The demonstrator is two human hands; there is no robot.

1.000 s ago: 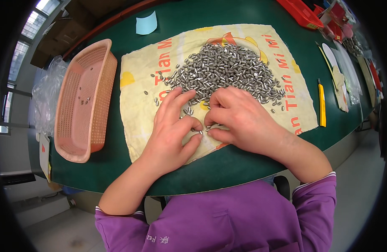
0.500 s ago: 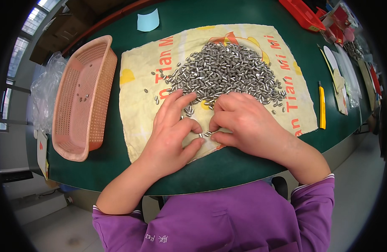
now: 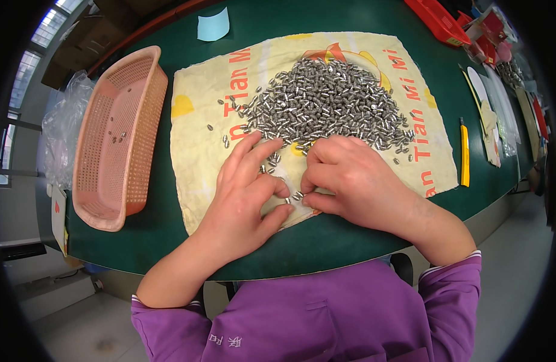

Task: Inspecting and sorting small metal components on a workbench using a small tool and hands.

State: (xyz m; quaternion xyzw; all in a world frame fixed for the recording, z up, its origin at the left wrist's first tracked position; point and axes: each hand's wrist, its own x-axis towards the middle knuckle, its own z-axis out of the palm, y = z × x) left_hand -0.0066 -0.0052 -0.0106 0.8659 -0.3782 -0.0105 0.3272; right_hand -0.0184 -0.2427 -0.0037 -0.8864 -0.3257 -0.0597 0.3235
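Observation:
A large heap of small silvery metal pieces (image 3: pixel 326 99), oval and grooved, lies on a pale yellow printed cloth (image 3: pixel 196 157). At the cloth's near side, my left hand (image 3: pixel 239 202) is closed in a pinch, thumb and forefinger on one metal piece (image 3: pixel 287 200). Its other fingers stretch toward the heap's lower left edge, near several loose pieces. Close on the right, my right hand (image 3: pixel 350 181) is curled, with another metal piece (image 3: pixel 298 196) at its thumb and forefinger tips. The two pinched pieces almost meet.
To the left stands a pink perforated plastic basket (image 3: pixel 142 163) with several metal pieces in it, beside a clear plastic bag (image 3: pixel 64 130). A yellow cutter knife (image 3: pixel 464 157) lies right of the cloth. Farther back are a blue paper (image 3: pixel 213 27) and a red tray (image 3: pixel 438 21).
Both hands stay in nearly the same place and keep their pinches. The left thumb and forefinger have shifted very slightly; the heap looks the same.

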